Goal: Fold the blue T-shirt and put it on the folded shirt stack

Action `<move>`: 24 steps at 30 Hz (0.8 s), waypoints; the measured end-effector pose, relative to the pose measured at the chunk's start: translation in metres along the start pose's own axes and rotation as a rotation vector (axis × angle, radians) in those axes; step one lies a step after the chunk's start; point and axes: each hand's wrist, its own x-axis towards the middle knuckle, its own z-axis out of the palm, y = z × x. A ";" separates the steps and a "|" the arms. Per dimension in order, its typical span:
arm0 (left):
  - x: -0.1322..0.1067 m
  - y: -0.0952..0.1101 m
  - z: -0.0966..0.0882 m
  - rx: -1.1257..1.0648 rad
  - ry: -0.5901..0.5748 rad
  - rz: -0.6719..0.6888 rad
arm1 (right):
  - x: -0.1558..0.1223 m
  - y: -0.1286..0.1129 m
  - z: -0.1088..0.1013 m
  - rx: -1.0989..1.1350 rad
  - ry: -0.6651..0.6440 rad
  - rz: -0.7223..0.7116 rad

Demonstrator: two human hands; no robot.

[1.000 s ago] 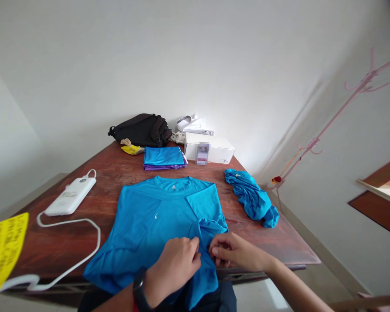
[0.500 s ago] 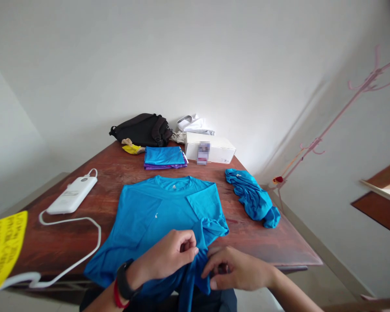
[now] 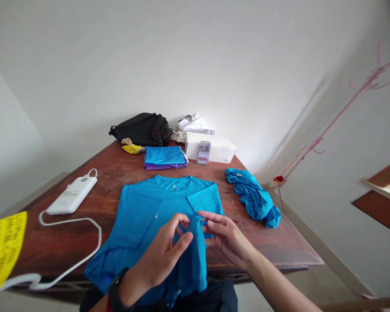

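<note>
A blue T-shirt lies front side up on the table, its collar toward the far side and small light marks on the chest. Its lower right part is bunched and raised between my two hands, with cloth hanging over the table's front edge. My left hand, with a dark wristband, has its fingers curled at the left of this raised fold and its thumb against the cloth. From the right, my right hand grips the fold's top, index finger stretched over it; some fingertips are hidden behind the cloth.
On the wooden table are a crumpled blue garment, a folded stack of clothes, a white box, a black bag and a white power bank with a cable. A pink coat stand leans in view at right.
Both hands have moved up and the right one has turned, its fingers now straighter. The bunched cloth between them has been lifted and drawn inward from the shirt's right side.
</note>
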 end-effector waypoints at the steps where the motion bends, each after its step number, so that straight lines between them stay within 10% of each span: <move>1: -0.002 -0.002 0.001 0.062 -0.002 0.026 | 0.005 0.000 0.003 0.032 0.024 -0.014; 11: 0.005 -0.054 0.038 0.527 0.218 0.169 | 0.013 0.022 0.010 -0.069 -0.074 -0.052; 24: 0.005 -0.023 0.053 0.586 0.146 0.059 | -0.010 0.018 0.031 -0.176 -0.138 -0.210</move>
